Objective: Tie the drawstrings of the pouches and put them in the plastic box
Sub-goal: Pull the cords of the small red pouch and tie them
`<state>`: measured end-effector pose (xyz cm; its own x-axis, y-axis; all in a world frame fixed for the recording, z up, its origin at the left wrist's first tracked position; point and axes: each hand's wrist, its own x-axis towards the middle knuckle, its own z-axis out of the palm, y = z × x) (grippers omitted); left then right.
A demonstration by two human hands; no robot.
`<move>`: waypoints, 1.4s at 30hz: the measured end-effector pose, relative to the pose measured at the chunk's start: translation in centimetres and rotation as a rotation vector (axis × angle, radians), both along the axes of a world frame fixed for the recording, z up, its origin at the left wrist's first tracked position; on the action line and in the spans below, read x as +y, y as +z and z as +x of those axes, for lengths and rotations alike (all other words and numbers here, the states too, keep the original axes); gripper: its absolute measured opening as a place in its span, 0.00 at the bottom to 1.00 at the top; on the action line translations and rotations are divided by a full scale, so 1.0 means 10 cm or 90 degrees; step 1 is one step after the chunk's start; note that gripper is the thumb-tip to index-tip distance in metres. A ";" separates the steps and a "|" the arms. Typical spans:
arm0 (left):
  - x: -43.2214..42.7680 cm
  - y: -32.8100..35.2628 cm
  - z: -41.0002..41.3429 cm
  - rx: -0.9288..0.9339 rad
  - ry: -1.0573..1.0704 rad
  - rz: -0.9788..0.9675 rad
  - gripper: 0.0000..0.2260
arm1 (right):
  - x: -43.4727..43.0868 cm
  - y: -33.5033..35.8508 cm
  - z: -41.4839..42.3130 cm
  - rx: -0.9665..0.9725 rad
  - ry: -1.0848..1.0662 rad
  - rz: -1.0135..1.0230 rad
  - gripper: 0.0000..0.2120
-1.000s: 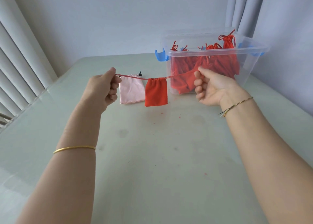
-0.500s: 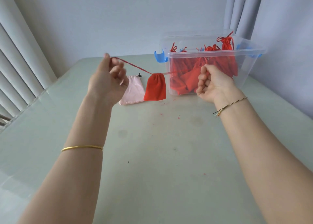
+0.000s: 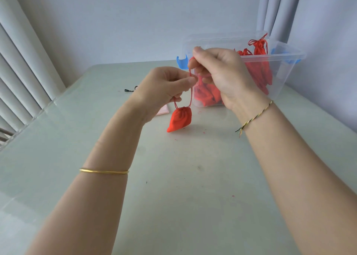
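Observation:
A small red pouch (image 3: 179, 119) hangs by its red drawstrings (image 3: 190, 92), its mouth cinched and its bottom tip touching the table. My left hand (image 3: 164, 88) pinches one string near its fingertips. My right hand (image 3: 218, 71) pinches the other string a little higher, close beside the left. Behind them stands the clear plastic box (image 3: 282, 77) with blue latches, holding several tied red pouches (image 3: 259, 50). A pink pouch (image 3: 163, 111) lies flat on the table, mostly hidden behind my left wrist.
A pale glass-topped table (image 3: 183, 187) carries everything. A small black cord end (image 3: 129, 90) lies at the back left. Vertical blinds hang at the left, a curtain at the back right, and a plain wall behind.
Both hands came together from far apart, bringing the two string ends side by side. The red pouch dropped lower and now dangles under the hands.

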<state>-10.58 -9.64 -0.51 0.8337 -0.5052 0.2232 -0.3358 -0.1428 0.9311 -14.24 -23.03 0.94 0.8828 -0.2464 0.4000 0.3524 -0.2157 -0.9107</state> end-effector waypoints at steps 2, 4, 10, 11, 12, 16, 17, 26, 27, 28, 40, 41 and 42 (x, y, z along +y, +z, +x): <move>-0.01 0.00 0.01 -0.016 0.037 -0.011 0.11 | 0.01 -0.01 0.00 0.009 0.016 0.001 0.15; -0.01 0.00 0.01 -0.010 0.049 -0.030 0.11 | 0.00 -0.02 0.03 0.029 0.001 0.035 0.18; 0.01 0.01 0.01 0.062 -0.011 -0.102 0.08 | -0.06 -0.17 0.08 0.195 -0.002 0.021 0.17; 0.01 0.01 0.01 0.070 -0.019 -0.105 0.08 | -0.05 -0.19 0.09 0.209 0.015 0.022 0.16; 0.01 0.01 0.00 0.076 -0.026 -0.108 0.09 | -0.04 -0.19 0.09 0.212 0.031 0.026 0.15; 0.01 0.00 0.00 0.087 -0.043 -0.118 0.08 | -0.02 -0.19 0.09 0.186 0.065 0.047 0.12; 0.01 0.00 0.01 0.088 -0.044 -0.120 0.08 | -0.03 -0.19 0.10 0.174 0.056 0.048 0.12; 0.02 -0.05 0.06 0.165 0.037 -0.210 0.06 | -0.21 -0.12 0.04 0.233 0.197 0.046 0.11; 0.02 -0.04 0.07 0.158 0.035 -0.203 0.06 | -0.22 -0.13 0.03 0.255 0.213 0.001 0.10; 0.03 -0.03 0.06 0.149 0.034 -0.189 0.07 | -0.24 -0.14 0.02 0.275 0.219 -0.040 0.09; -0.03 -0.08 0.03 -0.264 0.091 0.074 0.13 | -0.09 -0.32 0.14 0.206 0.202 0.049 0.13; -0.04 -0.11 0.05 -0.295 0.122 0.081 0.12 | -0.08 -0.32 0.14 0.206 0.206 0.082 0.13; -0.04 -0.14 0.05 -0.309 0.139 0.078 0.11 | -0.08 -0.32 0.15 0.207 0.212 0.108 0.14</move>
<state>-10.04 -10.09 -1.87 0.7378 -0.3777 0.5594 -0.6734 -0.3549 0.6485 -12.77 -23.81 -2.30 0.9970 0.0326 0.0699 0.0693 0.0211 -0.9974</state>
